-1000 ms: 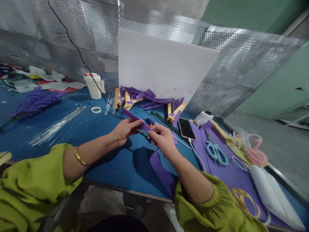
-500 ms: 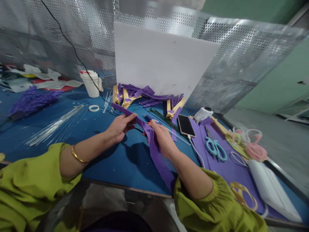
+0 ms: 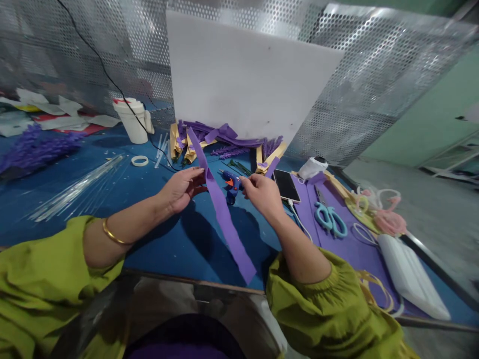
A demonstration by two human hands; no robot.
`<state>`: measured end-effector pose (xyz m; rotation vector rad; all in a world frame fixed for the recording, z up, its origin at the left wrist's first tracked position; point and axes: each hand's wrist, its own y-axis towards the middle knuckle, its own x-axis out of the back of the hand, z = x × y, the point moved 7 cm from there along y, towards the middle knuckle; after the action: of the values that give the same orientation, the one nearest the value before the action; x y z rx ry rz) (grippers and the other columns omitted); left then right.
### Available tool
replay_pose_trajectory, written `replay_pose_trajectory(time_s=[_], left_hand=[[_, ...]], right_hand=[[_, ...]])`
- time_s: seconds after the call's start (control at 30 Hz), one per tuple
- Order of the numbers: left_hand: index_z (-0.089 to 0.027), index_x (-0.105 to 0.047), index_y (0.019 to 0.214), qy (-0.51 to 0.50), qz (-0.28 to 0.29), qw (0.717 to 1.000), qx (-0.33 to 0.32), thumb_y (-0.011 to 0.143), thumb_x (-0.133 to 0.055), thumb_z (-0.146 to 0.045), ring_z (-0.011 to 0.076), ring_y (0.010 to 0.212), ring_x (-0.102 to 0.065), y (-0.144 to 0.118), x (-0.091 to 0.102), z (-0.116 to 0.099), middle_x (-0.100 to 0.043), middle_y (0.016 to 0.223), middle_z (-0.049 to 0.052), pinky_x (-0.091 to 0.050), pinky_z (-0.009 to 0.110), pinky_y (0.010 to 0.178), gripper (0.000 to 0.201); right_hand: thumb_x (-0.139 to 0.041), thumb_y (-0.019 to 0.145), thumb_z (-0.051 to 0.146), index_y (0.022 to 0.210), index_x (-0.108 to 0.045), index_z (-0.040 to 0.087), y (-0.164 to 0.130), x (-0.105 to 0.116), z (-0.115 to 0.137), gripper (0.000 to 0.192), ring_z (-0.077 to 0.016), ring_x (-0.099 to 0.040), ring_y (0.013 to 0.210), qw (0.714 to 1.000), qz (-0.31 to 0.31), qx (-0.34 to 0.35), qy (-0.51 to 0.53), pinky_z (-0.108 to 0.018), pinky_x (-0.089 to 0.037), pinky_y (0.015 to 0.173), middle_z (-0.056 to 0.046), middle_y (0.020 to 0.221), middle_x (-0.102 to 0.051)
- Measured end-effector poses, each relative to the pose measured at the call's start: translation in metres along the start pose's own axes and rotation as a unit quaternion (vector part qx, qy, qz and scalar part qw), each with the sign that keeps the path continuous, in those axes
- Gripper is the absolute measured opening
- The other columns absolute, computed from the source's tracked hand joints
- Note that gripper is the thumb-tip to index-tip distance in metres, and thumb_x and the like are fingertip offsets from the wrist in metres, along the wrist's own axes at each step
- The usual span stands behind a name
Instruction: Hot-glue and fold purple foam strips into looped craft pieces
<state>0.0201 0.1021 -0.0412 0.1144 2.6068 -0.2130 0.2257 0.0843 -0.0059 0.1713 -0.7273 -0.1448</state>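
My left hand (image 3: 181, 191) pinches a long purple strip (image 3: 223, 215) between thumb and fingers. One end of the strip rises toward the back, and the other hangs down toward the table's front edge. My right hand (image 3: 263, 194) is closed at the rear end of a blue glue gun (image 3: 232, 182) with an orange trigger. Its fingertips grip the gun's back, where the glue stick enters; the exact hold is partly hidden. The gun's nozzle points away to the left, beside the strip.
Behind stand lavender bunches in tan wrap (image 3: 192, 149) against a white board (image 3: 247, 75). To the right lie a phone (image 3: 286, 185), scissors (image 3: 331, 219) and a white pack (image 3: 411, 276). On the left are clear sticks (image 3: 80, 189), a tape roll (image 3: 139, 160) and a white cup (image 3: 131, 122).
My right hand has let go of the purple strip and taken hold of the glue gun's rear. The strip now hangs from my left hand alone, its far end swung upward.
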Motion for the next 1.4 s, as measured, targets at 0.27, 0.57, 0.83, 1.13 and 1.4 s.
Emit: replay_pose_trajectory(time_s=[0.27, 0.57, 0.83, 1.13, 1.4], left_hand=[[-0.014, -0.067, 0.079, -0.041, -0.031, 0.998, 0.028, 0.083, -0.065, -0.008, 0.009, 0.052, -0.06, 0.003, 0.005, 0.005, -0.067, 0.064, 0.0, -0.048, 0.019, 0.05, 0.007], [-0.013, -0.066, 0.077, -0.079, -0.025, 0.996, 0.043, 0.086, -0.063, -0.009, 0.0095, 0.05, -0.06, 0.0, 0.0, 0.004, -0.067, 0.063, 0.001, -0.046, 0.02, 0.05, 0.01], [-0.014, -0.065, 0.075, -0.107, -0.039, 0.99, 0.082, 0.091, -0.058, -0.011, 0.0105, 0.049, -0.059, -0.004, -0.002, 0.003, -0.066, 0.06, 0.002, -0.045, 0.021, 0.051, 0.017], [-0.014, -0.063, 0.072, -0.128, -0.049, 0.984, 0.111, 0.091, -0.056, -0.01, 0.0114, 0.043, -0.056, -0.008, -0.007, 0.001, -0.063, 0.053, 0.002, -0.045, 0.021, 0.045, 0.021], [-0.014, -0.065, 0.076, -0.144, -0.035, 0.983, 0.109, 0.089, -0.059, -0.01, 0.012, 0.043, -0.058, -0.004, -0.004, 0.002, -0.065, 0.055, 0.002, -0.048, 0.021, 0.046, 0.015]], right_hand=[[-0.053, 0.081, 0.074, 0.054, -0.059, 0.02, 0.012, -0.027, -0.024, 0.061, -0.0288, -0.071, 0.081, 0.976, 0.049, -0.123, -0.174, -0.03, -0.045, 0.065, -0.015, 0.067, -0.071], [-0.064, 0.08, 0.035, 0.06, -0.055, 0.021, 0.015, -0.036, -0.037, 0.026, -0.0217, -0.068, 0.062, 0.967, 0.017, -0.201, 0.157, -0.028, -0.053, 0.052, -0.004, 0.05, -0.059], [-0.076, 0.072, 0.032, 0.071, -0.051, 0.02, 0.001, -0.039, -0.015, 0.028, -0.0117, -0.061, 0.053, 0.912, -0.01, -0.146, 0.382, -0.024, -0.055, 0.052, 0.004, 0.057, -0.055], [-0.078, 0.068, 0.035, 0.088, -0.064, 0.018, -0.005, -0.023, 0.012, 0.03, -0.007, -0.058, 0.053, 0.866, -0.016, -0.015, 0.499, -0.021, -0.046, 0.051, 0.0, 0.083, -0.071], [-0.071, 0.081, 0.038, 0.092, -0.068, 0.019, -0.012, -0.004, 0.026, 0.022, -0.0106, -0.054, 0.055, 0.911, -0.045, 0.106, 0.396, -0.026, -0.046, 0.057, 0.0, 0.072, -0.068]])
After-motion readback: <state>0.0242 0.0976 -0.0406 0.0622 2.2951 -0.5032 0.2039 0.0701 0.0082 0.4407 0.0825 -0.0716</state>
